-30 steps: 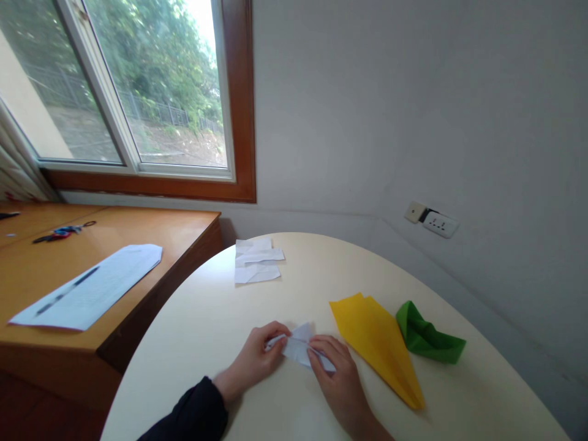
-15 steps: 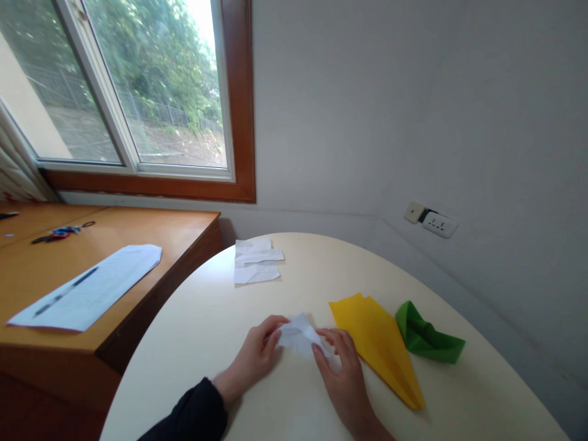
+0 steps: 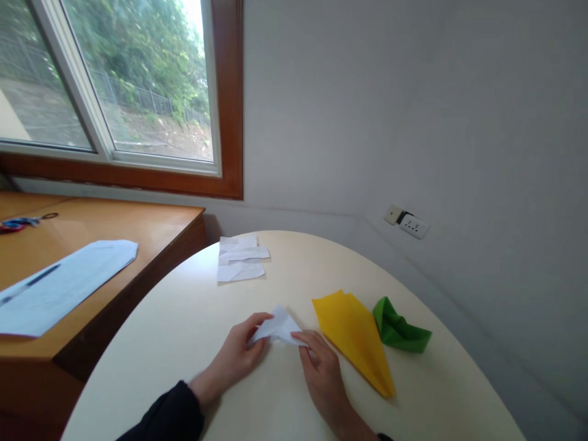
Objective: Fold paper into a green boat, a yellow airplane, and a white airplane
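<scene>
A small piece of folded white paper is held between my two hands, just above or on the round table, its peak pointing away from me. My left hand pinches its left corner between thumb and fingers. On the opposite corner, the thumb and fingers of my right hand are closed. Just right of that hand lies a yellow folded paper shape with a narrow tip toward me. Beyond it sits a green folded paper boat.
White paper strips and pieces lie at the far side of the round cream table. To the left, a wooden desk bears white sheets, a pen and scissors. A wall socket is at right.
The view has swung to the right, so everything appears shifted left. Between my hands the white paper now looks more like a peaked triangle, and my right fingers have closed on its corner.
</scene>
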`<state>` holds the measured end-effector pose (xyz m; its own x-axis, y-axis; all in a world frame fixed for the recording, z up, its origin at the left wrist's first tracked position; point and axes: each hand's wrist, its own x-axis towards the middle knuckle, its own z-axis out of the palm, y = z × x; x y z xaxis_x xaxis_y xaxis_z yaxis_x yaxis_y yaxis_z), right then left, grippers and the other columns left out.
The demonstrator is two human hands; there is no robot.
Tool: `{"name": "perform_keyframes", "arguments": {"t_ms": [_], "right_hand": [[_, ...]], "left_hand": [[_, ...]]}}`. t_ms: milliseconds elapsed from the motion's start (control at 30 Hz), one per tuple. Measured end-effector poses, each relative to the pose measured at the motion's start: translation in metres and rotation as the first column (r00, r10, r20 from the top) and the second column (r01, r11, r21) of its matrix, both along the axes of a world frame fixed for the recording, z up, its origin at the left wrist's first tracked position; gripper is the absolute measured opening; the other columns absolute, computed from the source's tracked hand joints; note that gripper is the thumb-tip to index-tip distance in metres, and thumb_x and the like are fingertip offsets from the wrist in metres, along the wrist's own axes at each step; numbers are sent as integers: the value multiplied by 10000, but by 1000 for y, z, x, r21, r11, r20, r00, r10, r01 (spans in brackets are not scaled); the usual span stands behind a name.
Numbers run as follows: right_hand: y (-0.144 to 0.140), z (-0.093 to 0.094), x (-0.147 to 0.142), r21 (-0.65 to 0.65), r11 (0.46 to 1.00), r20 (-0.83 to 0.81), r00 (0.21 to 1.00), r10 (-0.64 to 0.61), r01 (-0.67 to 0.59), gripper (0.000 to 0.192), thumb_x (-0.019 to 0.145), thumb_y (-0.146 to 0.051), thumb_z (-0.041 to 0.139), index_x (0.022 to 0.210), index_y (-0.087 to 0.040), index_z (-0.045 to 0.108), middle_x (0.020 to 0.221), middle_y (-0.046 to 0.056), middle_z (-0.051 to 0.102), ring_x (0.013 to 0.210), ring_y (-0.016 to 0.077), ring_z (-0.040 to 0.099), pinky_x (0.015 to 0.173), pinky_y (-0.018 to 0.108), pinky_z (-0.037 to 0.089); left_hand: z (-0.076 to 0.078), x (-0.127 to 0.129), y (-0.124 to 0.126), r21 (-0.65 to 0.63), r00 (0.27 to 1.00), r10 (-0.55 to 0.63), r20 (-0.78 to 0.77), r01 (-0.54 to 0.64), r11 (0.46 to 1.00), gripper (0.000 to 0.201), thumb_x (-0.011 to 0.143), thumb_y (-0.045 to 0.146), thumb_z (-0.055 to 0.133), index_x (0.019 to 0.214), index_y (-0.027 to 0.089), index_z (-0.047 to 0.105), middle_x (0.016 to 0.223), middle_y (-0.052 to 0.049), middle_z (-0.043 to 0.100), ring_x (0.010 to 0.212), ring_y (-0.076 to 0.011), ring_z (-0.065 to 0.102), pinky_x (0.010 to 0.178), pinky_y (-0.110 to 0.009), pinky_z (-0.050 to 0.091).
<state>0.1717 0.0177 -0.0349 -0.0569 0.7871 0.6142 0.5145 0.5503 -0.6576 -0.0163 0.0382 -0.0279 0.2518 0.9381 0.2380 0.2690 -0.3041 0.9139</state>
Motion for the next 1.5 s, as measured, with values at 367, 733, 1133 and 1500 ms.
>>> {"name": "perform_keyframes", "arguments": {"t_ms": [367,733,1133,1500], "right_hand": [[0,-5,-1,63,998,51,999,-2,-2,144,816,-188,566,895,-207,684,867,52,723,825,188,671,758,322,554],[-4,6,-2,241,970,91,995,-27,4,67,807,-147,577,782,-209,584,935,78,709,903,187,669,762,293,556],[-9,5,-6,279,950,135,985,105,-140,177,783,-48,539,800,-224,545,968,62,709,909,160,670,799,251,546],[-9,6,-5,280,928,232,955,183,-246,461,753,19,423,1140,-202,543,1034,63,690,1003,148,634,872,268,526]], "left_hand": [[7,3,-4,186,983,50,-179,-16,982,186,768,159,487,915,186,598,900,-69,632,833,-181,593,750,-288,480],[3,16,-13,66,995,90,-45,-87,994,114,783,241,505,823,174,589,711,-14,633,629,-136,562,594,-232,447],[-8,27,-13,-230,940,10,341,73,971,219,763,298,579,735,199,385,551,80,478,500,-71,434,465,-168,283],[-7,31,-15,-366,843,21,538,211,906,477,712,498,640,965,209,358,550,63,578,458,-78,469,453,-175,291]]}}
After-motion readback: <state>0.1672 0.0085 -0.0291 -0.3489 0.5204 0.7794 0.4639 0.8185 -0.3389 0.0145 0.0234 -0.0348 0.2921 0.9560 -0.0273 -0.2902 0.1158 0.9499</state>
